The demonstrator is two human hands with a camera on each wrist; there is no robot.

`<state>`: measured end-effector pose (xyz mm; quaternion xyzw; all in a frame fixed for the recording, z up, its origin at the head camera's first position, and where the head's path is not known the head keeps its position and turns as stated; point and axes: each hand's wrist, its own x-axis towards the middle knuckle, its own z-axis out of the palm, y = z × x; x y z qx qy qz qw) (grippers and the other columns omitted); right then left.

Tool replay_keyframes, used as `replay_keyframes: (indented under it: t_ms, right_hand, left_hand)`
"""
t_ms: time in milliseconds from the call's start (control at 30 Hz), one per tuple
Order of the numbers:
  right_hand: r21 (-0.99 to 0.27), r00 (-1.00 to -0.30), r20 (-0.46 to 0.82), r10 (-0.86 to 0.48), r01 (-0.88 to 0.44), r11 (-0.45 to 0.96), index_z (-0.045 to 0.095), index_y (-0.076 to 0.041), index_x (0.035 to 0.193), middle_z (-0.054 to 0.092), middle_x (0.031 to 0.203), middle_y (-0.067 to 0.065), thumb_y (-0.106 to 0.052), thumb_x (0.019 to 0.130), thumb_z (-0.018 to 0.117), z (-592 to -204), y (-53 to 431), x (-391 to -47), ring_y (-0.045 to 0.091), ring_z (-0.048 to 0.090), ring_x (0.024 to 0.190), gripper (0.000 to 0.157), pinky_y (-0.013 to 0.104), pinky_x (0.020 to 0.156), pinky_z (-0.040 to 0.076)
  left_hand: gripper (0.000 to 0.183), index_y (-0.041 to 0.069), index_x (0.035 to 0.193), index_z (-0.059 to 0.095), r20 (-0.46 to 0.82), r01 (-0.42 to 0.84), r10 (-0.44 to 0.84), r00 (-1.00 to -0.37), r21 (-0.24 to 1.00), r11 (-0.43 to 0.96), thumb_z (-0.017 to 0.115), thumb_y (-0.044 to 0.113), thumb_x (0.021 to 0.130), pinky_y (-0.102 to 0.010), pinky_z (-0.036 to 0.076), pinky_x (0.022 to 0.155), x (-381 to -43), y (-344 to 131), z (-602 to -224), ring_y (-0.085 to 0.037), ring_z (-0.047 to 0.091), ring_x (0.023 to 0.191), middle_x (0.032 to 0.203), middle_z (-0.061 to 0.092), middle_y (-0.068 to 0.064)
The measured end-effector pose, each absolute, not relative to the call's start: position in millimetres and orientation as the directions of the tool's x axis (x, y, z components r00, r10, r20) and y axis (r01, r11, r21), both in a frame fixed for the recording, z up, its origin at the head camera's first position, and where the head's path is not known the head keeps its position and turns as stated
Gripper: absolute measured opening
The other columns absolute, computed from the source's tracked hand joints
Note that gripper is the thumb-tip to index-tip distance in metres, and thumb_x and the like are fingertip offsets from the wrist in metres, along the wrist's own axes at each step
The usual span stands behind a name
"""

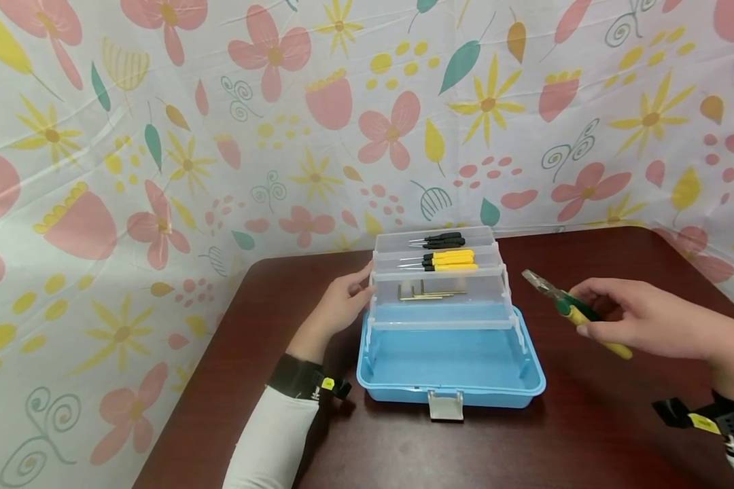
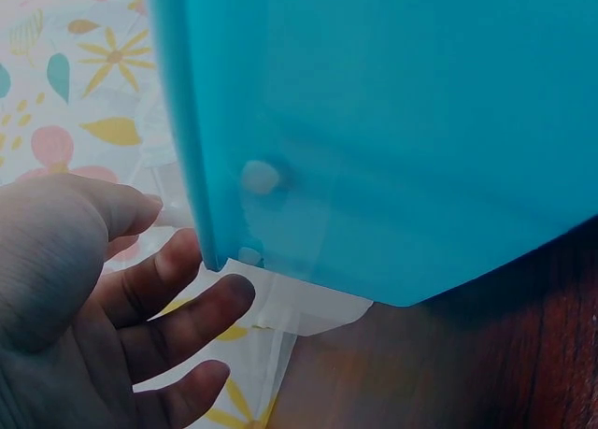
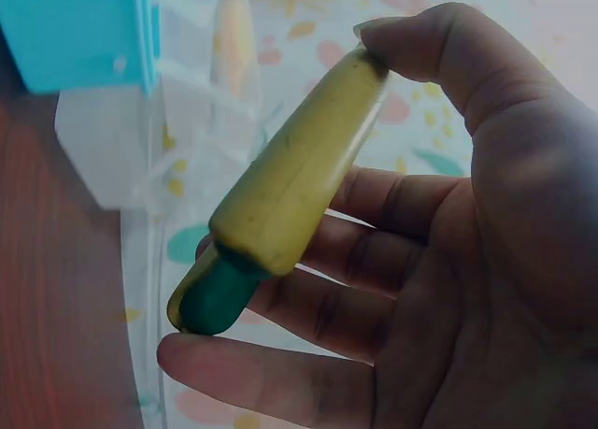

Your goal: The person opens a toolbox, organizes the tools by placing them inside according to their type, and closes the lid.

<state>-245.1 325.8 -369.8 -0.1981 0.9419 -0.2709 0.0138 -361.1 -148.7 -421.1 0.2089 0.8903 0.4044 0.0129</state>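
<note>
A blue toolbox (image 1: pixel 446 363) stands unfolded, its clear stepped trays (image 1: pixel 446 316) raised behind the base. My left hand (image 1: pixel 342 299) is at the left edge of these trays, thumb and fingers loosely bent, with the fingertips right at the plastic in the left wrist view. To the right of the box, my right hand (image 1: pixel 648 319) holds pliers (image 1: pixel 577 316) in the air by their yellow-and-green handles (image 3: pixel 304 167). The pliers' metal nose points up and left, toward the trays. In the right wrist view the thumb presses one handle end and the fingers lie behind.
Black-handled screwdrivers (image 1: pixel 443 240) lie in the top tray, yellow-handled screwdrivers (image 1: pixel 452 259) one step below. Several brass-coloured L-shaped keys (image 1: pixel 431 296) lie in the lowest clear tray. A metal latch (image 1: pixel 446 406) hangs at the box front. Behind the dark wooden table (image 1: pixel 416 448) hangs a flowered curtain (image 1: pixel 318 156).
</note>
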Motion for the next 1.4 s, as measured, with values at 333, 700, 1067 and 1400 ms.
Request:
replay_keyframes:
  t_ms: [333, 700, 1067, 1400]
  right_hand:
    - [-0.540, -0.849, 0.086, -0.521, -0.479, 0.692, 0.062, -0.021, 0.118, 0.065, 0.093, -0.012, -0.024, 0.093, 0.076, -351.5, 288.3, -246.3, 0.001, 0.059, 0.082, 0.029, 0.023, 0.066, 0.050]
    - [-0.504, -0.796, 0.026, -0.605, -0.533, 0.680, 0.063, -0.024, 0.114, 0.064, 0.089, -0.014, -0.028, 0.092, 0.075, -329.4, 255.9, -256.3, 0.002, 0.058, 0.077, 0.025, 0.022, 0.064, 0.049]
    - [-0.434, -0.736, -0.137, -0.663, -0.558, 0.708, 0.064, -0.024, 0.119, 0.061, 0.101, -0.011, -0.035, 0.092, 0.073, -309.4, 216.0, -263.3, 0.006, 0.056, 0.085, 0.031, 0.024, 0.069, 0.049]
    - [-0.348, -0.601, -0.327, -0.729, -0.641, 0.685, 0.062, -0.028, 0.105, 0.058, 0.089, -0.009, -0.029, 0.091, 0.067, -316.9, 169.7, -272.2, 0.009, 0.054, 0.086, 0.015, 0.027, 0.073, 0.044]
  left_hand:
    - [0.058, 0.034, 0.160, 0.036, 0.151, 0.359, 0.375, -0.915, 0.730, 0.582, 0.057, 0.033, 0.106, -0.033, 0.048, 0.060, -359.9, -148.7, -421.8, -0.022, 0.056, 0.066, 0.074, 0.065, -0.008]
    - [0.057, 0.033, 0.160, 0.036, 0.157, 0.368, 0.383, -0.910, 0.729, 0.576, 0.056, 0.034, 0.106, -0.034, 0.051, 0.062, -361.6, -147.1, -421.9, -0.023, 0.059, 0.069, 0.080, 0.067, -0.018]
    - [0.057, 0.035, 0.160, 0.036, 0.153, 0.361, 0.378, -0.913, 0.734, 0.576, 0.056, 0.036, 0.106, -0.034, 0.050, 0.061, -361.3, -148.0, -423.8, -0.024, 0.057, 0.068, 0.080, 0.066, -0.020]
    - [0.057, 0.031, 0.160, 0.037, 0.157, 0.360, 0.372, -0.915, 0.735, 0.575, 0.057, 0.032, 0.106, -0.034, 0.050, 0.062, -361.8, -147.5, -423.1, -0.022, 0.060, 0.070, 0.078, 0.067, -0.015]
